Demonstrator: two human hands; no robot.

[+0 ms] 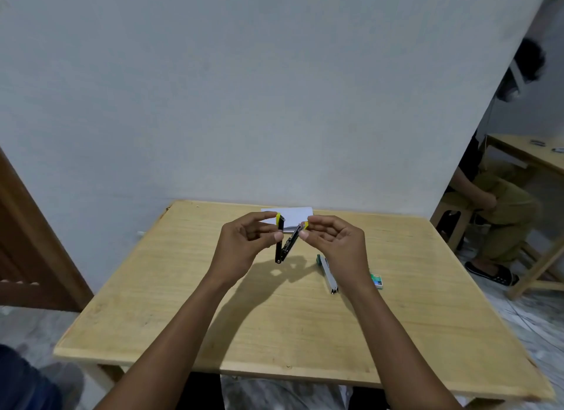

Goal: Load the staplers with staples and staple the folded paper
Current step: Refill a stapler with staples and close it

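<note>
A black stapler with yellow tips (282, 245) is held above the wooden table (171, 303), swung open in a V with its hinge pointing down. My left hand (244, 241) pinches the top arm near its yellow end. My right hand (332, 241) pinches the yellow end of the other arm. White folded paper (297, 216) lies behind the hands at the table's far edge. A second stapler, grey with a green end (328, 272), lies on the table under my right wrist. A small green staple box (377, 280) sits just right of it.
A grey wall stands right behind the table. At the right, another person sits on a stool (500, 208) beside a second wooden table (531, 153). A brown wooden door (27, 245) is at the left.
</note>
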